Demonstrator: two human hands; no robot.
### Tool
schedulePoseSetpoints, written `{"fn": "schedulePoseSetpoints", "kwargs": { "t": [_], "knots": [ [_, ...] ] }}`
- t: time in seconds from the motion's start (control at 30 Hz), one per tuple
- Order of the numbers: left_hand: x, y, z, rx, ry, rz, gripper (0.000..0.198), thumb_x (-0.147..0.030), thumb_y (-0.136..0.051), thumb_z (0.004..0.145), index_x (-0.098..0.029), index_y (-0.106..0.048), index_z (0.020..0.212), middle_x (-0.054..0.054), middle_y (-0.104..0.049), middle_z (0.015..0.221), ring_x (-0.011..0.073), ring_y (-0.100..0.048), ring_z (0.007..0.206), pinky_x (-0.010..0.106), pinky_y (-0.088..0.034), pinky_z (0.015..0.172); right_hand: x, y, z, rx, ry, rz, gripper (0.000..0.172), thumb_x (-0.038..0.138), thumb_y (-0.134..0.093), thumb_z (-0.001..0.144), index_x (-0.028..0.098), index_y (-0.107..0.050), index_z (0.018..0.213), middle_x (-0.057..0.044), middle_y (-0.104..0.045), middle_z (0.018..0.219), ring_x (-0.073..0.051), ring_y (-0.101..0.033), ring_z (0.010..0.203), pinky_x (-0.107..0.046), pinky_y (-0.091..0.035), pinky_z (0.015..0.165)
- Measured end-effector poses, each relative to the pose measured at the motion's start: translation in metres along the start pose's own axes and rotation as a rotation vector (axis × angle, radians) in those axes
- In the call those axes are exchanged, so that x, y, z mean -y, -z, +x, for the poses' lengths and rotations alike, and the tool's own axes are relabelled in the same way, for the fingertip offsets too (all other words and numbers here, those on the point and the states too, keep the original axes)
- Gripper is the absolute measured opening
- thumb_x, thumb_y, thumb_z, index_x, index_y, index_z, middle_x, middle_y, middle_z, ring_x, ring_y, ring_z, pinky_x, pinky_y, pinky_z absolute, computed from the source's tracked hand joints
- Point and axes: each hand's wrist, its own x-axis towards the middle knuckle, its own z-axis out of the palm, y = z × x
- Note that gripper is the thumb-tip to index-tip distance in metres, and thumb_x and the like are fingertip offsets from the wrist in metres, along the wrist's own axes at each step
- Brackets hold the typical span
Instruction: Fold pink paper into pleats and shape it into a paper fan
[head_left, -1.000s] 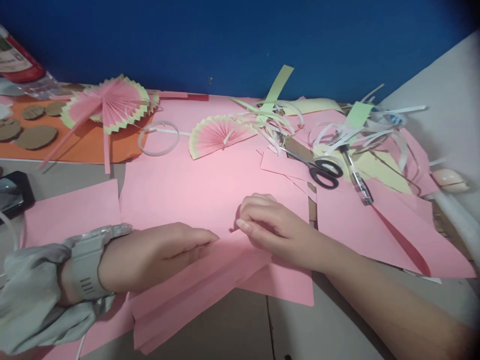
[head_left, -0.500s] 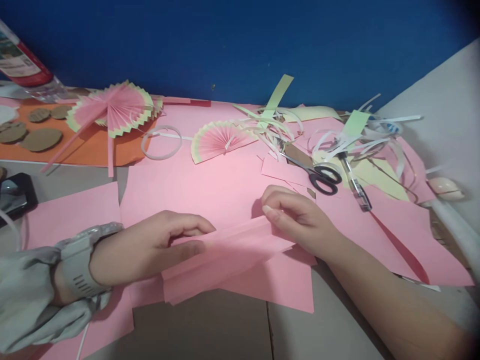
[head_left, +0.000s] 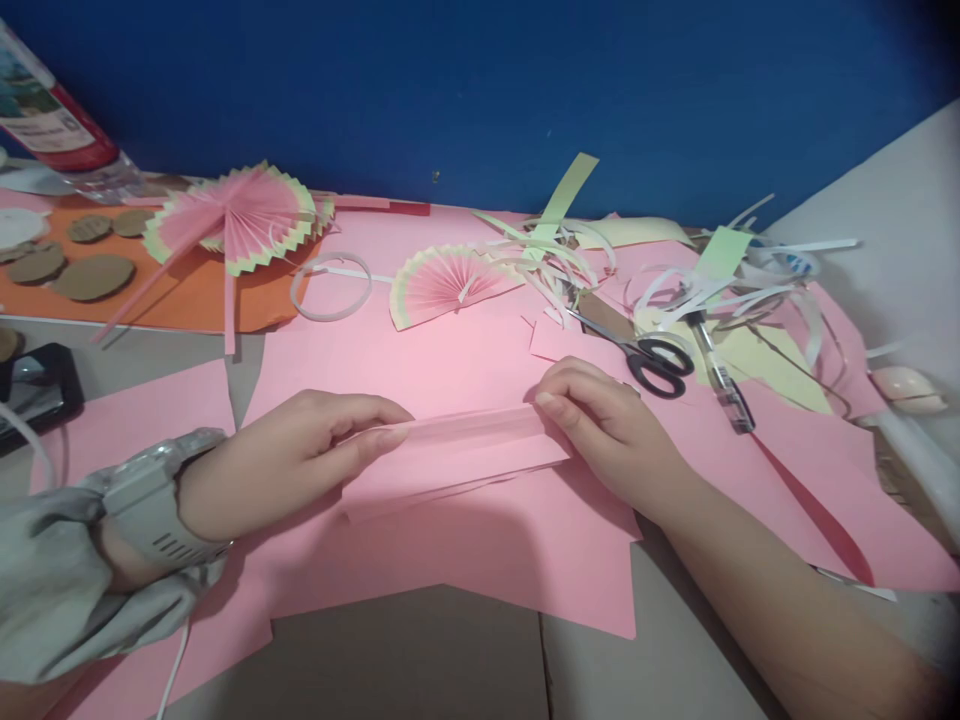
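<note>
A pleated strip of pink paper (head_left: 465, 450) stretches between my two hands, just above larger pink sheets (head_left: 570, 585). My left hand (head_left: 315, 440), with a grey watch on the wrist, pinches its upper left edge between thumb and fingers. At the right end my right hand (head_left: 607, 425) grips the same edge, thumb on top and fingers curled behind. Beyond the hands lies a half-round folded fan (head_left: 450, 285) in pink with a pale green rim. Black-handled scissors (head_left: 660, 365) rest just past my right hand.
A pink fan with paper sticks (head_left: 240, 220) lies at the back left on orange paper (head_left: 262, 300), near cardboard discs (head_left: 94, 278) and a bottle (head_left: 60, 125). Paper scraps (head_left: 562, 250), a pen (head_left: 724, 385) and a tape ring (head_left: 330, 315) are strewn about. A blue panel (head_left: 480, 90) stands behind.
Both hands have moved the folded paper slightly up and away from me. It now sits flatter and more level, its lower flap drawn in. The view has shifted a little.
</note>
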Motion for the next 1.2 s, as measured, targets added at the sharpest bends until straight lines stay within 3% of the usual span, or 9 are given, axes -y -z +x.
{"fn": "schedulePoseSetpoints", "kwargs": {
  "t": [0.23, 0.57, 0.83, 0.97, 1.07, 1.2],
  "knots": [
    [0.007, 0.007, 0.001, -0.015, 0.054, 0.043, 0.031, -0.046, -0.045, 0.089, -0.02, -0.063, 0.085, -0.001, -0.065, 0.078, 0.013, -0.055, 0.07, 0.021, -0.044, 0.07, -0.002, -0.002, 0.001, -0.013, -0.047, -0.024, 0.028, 0.031, -0.043, 0.094, 0.021, -0.046, 0.069, 0.0, -0.049, 0.074, -0.015, -0.048, 0.072, -0.03, -0.036, 0.068],
    [0.007, 0.011, 0.003, 0.045, 0.086, -0.029, 0.028, -0.044, -0.048, 0.087, -0.021, -0.063, 0.086, -0.001, -0.064, 0.076, 0.0127, -0.054, 0.067, 0.021, -0.045, 0.064, -0.002, -0.003, 0.001, -0.016, -0.066, -0.013, 0.029, 0.032, -0.044, 0.094, 0.02, -0.046, 0.067, 0.0, -0.047, 0.073, -0.014, -0.048, 0.071, -0.029, -0.036, 0.068],
    [0.012, 0.014, 0.003, 0.064, 0.003, -0.043, 0.035, -0.047, -0.043, 0.089, -0.023, -0.067, 0.099, 0.002, -0.069, 0.102, 0.0181, -0.062, 0.09, 0.026, -0.049, 0.083, -0.003, -0.003, 0.003, -0.049, -0.081, -0.019, 0.03, 0.033, -0.045, 0.093, 0.02, -0.047, 0.066, -0.001, -0.049, 0.074, -0.015, -0.048, 0.071, -0.03, -0.037, 0.068],
    [0.013, 0.017, 0.001, 0.057, 0.047, -0.049, 0.041, -0.052, -0.042, 0.087, -0.021, -0.067, 0.096, 0.004, -0.069, 0.1, 0.0177, -0.064, 0.076, 0.027, -0.053, 0.073, -0.003, -0.004, 0.005, -0.043, -0.091, -0.024, 0.029, 0.033, -0.046, 0.093, 0.02, -0.047, 0.066, 0.0, -0.048, 0.073, -0.015, -0.048, 0.07, -0.029, -0.037, 0.068],
    [0.013, 0.022, 0.0, 0.046, 0.084, -0.006, 0.041, -0.054, -0.043, 0.087, -0.02, -0.065, 0.091, 0.003, -0.069, 0.092, 0.0169, -0.063, 0.072, 0.026, -0.052, 0.071, -0.004, -0.004, 0.005, -0.03, -0.094, -0.036, 0.03, 0.032, -0.045, 0.093, 0.02, -0.046, 0.066, 0.0, -0.048, 0.072, -0.014, -0.048, 0.07, -0.029, -0.036, 0.068],
    [0.014, 0.025, 0.001, -0.062, 0.081, 0.042, 0.043, -0.054, -0.035, 0.09, -0.022, -0.062, 0.102, 0.003, -0.068, 0.097, 0.0202, -0.062, 0.088, 0.032, -0.048, 0.085, -0.004, -0.003, 0.005, -0.048, -0.106, -0.056, 0.03, 0.031, -0.045, 0.093, 0.02, -0.045, 0.065, 0.0, -0.049, 0.072, -0.015, -0.048, 0.07, -0.029, -0.036, 0.067]
  ]
}}
